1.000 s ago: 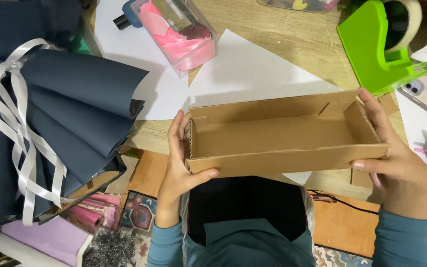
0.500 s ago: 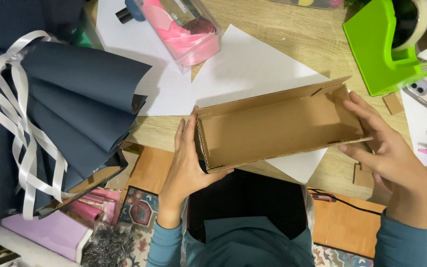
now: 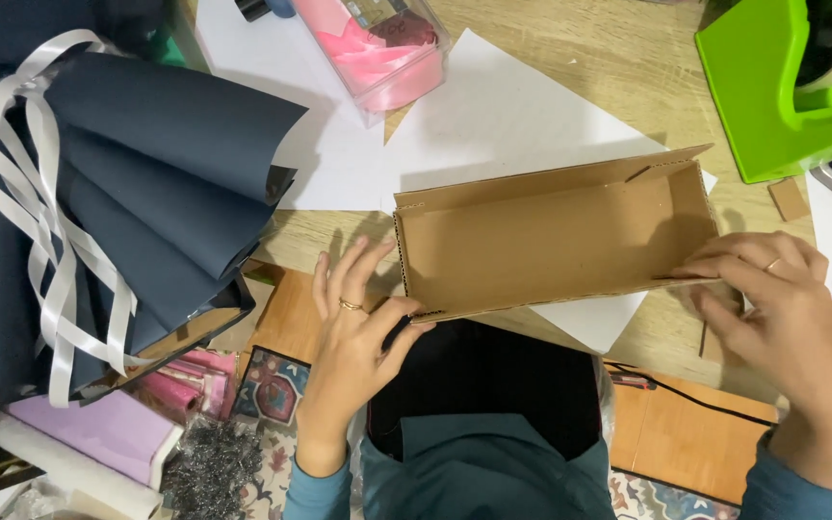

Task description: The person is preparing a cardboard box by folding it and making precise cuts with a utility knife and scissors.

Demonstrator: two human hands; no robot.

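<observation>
A: Cardboard box (image 3: pixel 556 241), one item: shallow, oblong, open-topped, brown. We log it tilted up on its near long wall, open side facing us, above the near edge of the wooden table (image 3: pixel 570 58) and over a white paper sheet (image 3: pixel 503 116).

B: Long axis?

A: Left to right, its right end a little farther from us. We have one hand at each short end. Left hand (image 3: pixel 353 332) sits at the near left corner, just below and left of the box; thumb tip touches the bottom edge there, the other fingers spread and laid loosely beside the end wall. It wears a ring.

B: And the right?

A: Right hand (image 3: pixel 782 318) at the near right corner, fingers pressed together and pinching the lower edge of that end wall. We judge the right grip the firmer one; the left merely steadies.

B: Surroundings?

A: We list: dark blue wrapping paper (image 3: pixel 146 183) with white ribbon (image 3: pixel 26 212) to the left, a clear case of pink ribbon (image 3: pixel 377 48) at the far side, a green tape dispenser (image 3: pixel 777 91) at far right.
</observation>
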